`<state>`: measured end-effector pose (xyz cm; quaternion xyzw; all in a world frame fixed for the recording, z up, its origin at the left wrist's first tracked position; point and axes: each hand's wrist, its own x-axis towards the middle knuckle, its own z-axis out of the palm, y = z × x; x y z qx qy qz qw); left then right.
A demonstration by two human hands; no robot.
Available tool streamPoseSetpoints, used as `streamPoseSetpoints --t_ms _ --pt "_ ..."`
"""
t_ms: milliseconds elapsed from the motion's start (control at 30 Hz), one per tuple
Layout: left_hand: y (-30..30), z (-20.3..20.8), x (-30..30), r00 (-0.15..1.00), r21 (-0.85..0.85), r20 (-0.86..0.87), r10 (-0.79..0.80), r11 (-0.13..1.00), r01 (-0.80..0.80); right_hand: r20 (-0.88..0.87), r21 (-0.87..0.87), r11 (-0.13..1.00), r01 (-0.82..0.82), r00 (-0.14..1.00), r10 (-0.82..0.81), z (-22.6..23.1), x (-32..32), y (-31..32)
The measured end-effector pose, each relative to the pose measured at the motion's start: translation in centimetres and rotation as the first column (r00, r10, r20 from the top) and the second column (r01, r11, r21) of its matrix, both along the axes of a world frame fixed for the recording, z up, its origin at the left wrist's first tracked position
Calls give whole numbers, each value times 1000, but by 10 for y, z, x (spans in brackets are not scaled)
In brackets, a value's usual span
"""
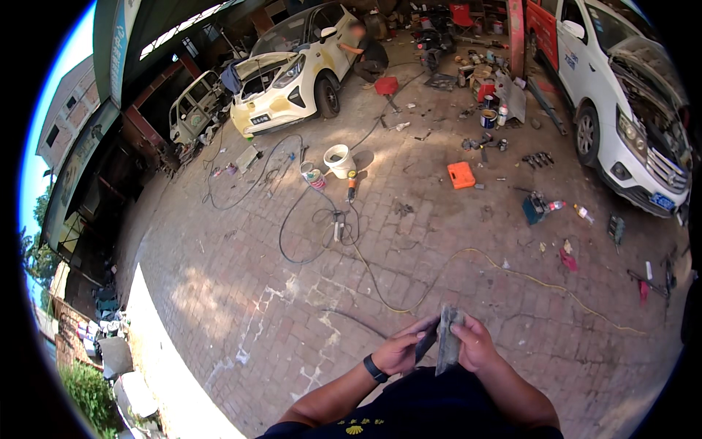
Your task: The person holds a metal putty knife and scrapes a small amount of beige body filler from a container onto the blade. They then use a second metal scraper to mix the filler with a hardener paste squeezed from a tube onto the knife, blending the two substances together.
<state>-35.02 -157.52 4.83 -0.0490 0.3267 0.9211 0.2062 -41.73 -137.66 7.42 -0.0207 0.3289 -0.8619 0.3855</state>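
Close to my body, both hands are raised in front of a dark shirt. My left hand (396, 354), with a dark band on the wrist, is closed around a thin dark flat piece (428, 341). In my right hand (475, 341) is a grey, worn flat block (447, 353), thumb pressed on its face. The two pieces stand on edge side by side, almost touching at the top. Whether they are joined I cannot tell.
A yellow cord (523, 275) and dark hose (284, 245) cross the brick paving. Ahead stand a white bucket (338, 159), an orange case (461, 175) and a white car (292, 80) with a person (371, 55) crouching beside it. A white pickup (621, 110) is at right.
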Motion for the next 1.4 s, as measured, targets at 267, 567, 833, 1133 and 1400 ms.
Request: streamPoseSetpoints --t_ms 267,567,833,1133,1400 --pt "3 -23 1 888 -465 -81 452 771 -435 -171 155 950 271 955 -244 -22 -16 -6" --pt "20 3 13 957 -579 -289 32 790 -201 -312 362 740 567 821 -477 -48 -29 -13" --pt "4 -5 2 985 -221 168 -40 972 77 -443 385 892 236 895 -45 -27 8 -23" --pt "5 9 -2 985 328 167 33 940 -87 -82 53 994 96 992 -92 -8 -9 -4" --pt "5 -22 -10 903 -413 0 429 823 -391 50 -52 981 188 981 -185 -22 -11 3"
